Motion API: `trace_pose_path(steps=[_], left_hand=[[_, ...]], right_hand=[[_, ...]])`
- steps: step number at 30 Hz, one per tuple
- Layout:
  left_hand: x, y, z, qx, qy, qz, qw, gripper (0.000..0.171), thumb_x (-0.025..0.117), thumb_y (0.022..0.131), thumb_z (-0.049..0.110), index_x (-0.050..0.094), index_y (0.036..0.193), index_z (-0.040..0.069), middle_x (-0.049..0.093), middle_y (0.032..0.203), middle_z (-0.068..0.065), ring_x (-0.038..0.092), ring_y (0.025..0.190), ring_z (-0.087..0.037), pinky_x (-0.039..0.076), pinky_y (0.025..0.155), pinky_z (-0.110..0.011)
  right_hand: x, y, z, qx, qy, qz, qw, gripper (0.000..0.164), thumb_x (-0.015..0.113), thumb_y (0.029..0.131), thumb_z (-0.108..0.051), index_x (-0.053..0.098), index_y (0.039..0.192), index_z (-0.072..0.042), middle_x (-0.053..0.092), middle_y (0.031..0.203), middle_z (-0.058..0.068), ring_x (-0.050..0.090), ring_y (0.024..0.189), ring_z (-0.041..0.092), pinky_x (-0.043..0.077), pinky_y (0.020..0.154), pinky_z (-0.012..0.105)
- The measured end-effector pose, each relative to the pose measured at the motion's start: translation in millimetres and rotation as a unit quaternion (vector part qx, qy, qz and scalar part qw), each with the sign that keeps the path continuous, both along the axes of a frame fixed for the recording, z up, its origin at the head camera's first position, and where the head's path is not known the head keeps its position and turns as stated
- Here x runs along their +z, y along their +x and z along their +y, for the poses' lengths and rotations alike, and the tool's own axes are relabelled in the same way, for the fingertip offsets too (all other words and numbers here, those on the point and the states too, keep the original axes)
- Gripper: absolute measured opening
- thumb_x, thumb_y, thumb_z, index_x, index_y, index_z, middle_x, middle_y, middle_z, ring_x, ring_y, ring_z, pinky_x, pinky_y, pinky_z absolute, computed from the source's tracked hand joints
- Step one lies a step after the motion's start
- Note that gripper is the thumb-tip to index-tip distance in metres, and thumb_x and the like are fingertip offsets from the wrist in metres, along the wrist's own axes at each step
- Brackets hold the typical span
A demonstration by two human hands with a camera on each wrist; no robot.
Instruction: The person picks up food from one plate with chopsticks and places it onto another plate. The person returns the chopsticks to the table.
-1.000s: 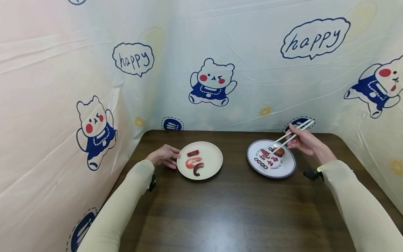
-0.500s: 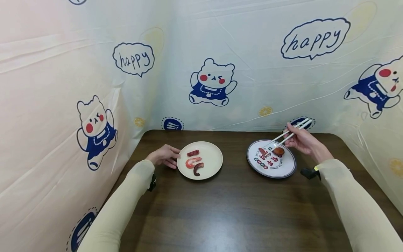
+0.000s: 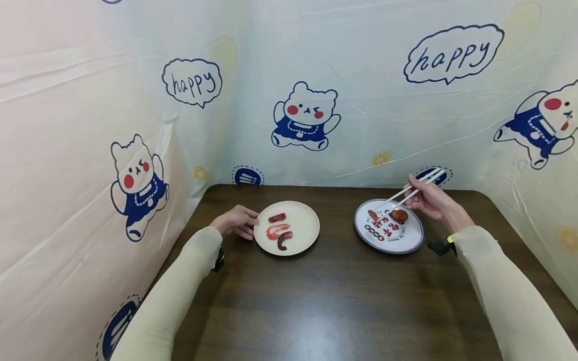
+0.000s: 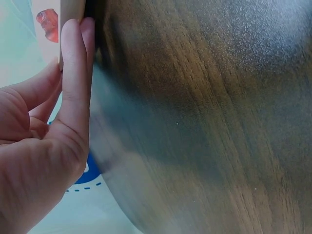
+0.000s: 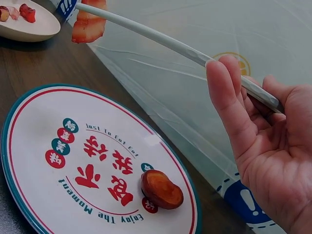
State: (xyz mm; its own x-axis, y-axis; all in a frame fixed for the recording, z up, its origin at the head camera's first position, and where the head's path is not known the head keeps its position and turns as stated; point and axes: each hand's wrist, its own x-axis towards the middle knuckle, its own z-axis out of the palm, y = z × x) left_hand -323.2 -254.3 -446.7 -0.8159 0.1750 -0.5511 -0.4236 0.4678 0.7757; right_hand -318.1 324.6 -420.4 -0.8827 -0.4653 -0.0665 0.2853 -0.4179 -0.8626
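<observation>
My right hand (image 3: 431, 201) holds a pair of white chopsticks (image 3: 413, 192) above the white printed plate (image 5: 39, 131). A reddish striped piece of food (image 5: 89, 22) hangs at the chopstick tips, raised off that plate in the right wrist view. A glossy brown piece of food (image 5: 162, 189), perhaps a mushroom slice, lies on the printed plate. At the left, my left hand (image 3: 236, 221) pinches the rim of a cream plate (image 3: 307, 225), thumb and fingers on either side of the edge. On it lie a shrimp (image 3: 277, 231), a dark red block (image 3: 277, 218) and a curled dark piece (image 3: 283, 240).
Both plates stand toward the back of the brown wooden table (image 3: 316, 301), with bare wood between them. A printed curtain (image 3: 361, 100) rises behind the table and along both sides. A black wrist device (image 3: 441, 246) sits on the right sleeve.
The chopsticks and the reddish piece have shifted slightly left and up, away from the brown piece. The right hand has moved a little left with them. The left hand and cream plate stay put.
</observation>
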Motion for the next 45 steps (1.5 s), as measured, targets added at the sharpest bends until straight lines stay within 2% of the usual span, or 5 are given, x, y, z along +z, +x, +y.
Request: trace_pose_path(steps=[15, 23, 31, 39, 45], left_hand=[[0.9, -1.1, -1, 0.003, 0.002, -0.001, 1.0000, 0.048, 0.061, 0.107, 0.005, 0.051, 0.153, -0.003, 0.073, 0.105, -0.019, 0.073, 0.070, -0.021, 0.067, 0.073, -0.041], [1.2, -1.3, -1, 0.000, 0.002, 0.000, 1.0000, 0.048, 0.062, 0.107, 0.006, 0.051, 0.153, -0.002, 0.073, 0.102, -0.018, 0.073, 0.070, -0.021, 0.067, 0.072, -0.041], [-1.8, -3.3, -2, -0.004, 0.001, 0.000, 1.0000, 0.048, 0.061, 0.107, 0.006, 0.051, 0.153, -0.003, 0.072, 0.103, -0.018, 0.072, 0.069, -0.021, 0.067, 0.073, -0.041], [0.4, -2.2, -2, 0.000, -0.002, -0.001, 1.0000, 0.048, 0.061, 0.107, 0.005, 0.051, 0.153, -0.002, 0.072, 0.105, -0.019, 0.072, 0.071, -0.022, 0.067, 0.073, -0.041], [2.0, -1.8, 0, -0.004, -0.005, 0.000, 1.0000, 0.047, 0.061, 0.108, 0.007, 0.052, 0.153, -0.001, 0.072, 0.104, -0.018, 0.072, 0.071, -0.021, 0.067, 0.074, -0.040]], right_hand=[[-1.1, -4.3, -10, -0.003, 0.028, -0.002, 1.000, 0.056, 0.031, 0.117, -0.029, 0.069, 0.092, 0.004, 0.072, 0.075, 0.016, 0.076, 0.065, 0.025, 0.066, 0.066, 0.032], [-2.8, -6.7, -19, -0.021, 0.038, 0.009, 0.999, 0.053, 0.034, 0.117, -0.028, 0.069, 0.092, 0.003, 0.072, 0.074, 0.014, 0.075, 0.063, 0.024, 0.066, 0.064, 0.032], [-6.5, -7.7, -25, -0.016, 0.042, 0.002, 0.999, 0.051, 0.035, 0.117, -0.029, 0.068, 0.094, 0.002, 0.072, 0.075, 0.014, 0.075, 0.063, 0.024, 0.066, 0.065, 0.033], [-8.7, -10.7, -35, -0.033, 0.067, -0.007, 0.997, 0.050, 0.040, 0.116, -0.032, 0.069, 0.093, 0.001, 0.071, 0.072, 0.014, 0.074, 0.062, 0.023, 0.066, 0.065, 0.033], [-6.1, -12.7, -42, -0.023, 0.069, -0.008, 0.997, 0.053, 0.037, 0.117, -0.032, 0.069, 0.091, 0.001, 0.071, 0.071, 0.013, 0.074, 0.062, 0.023, 0.066, 0.065, 0.033]])
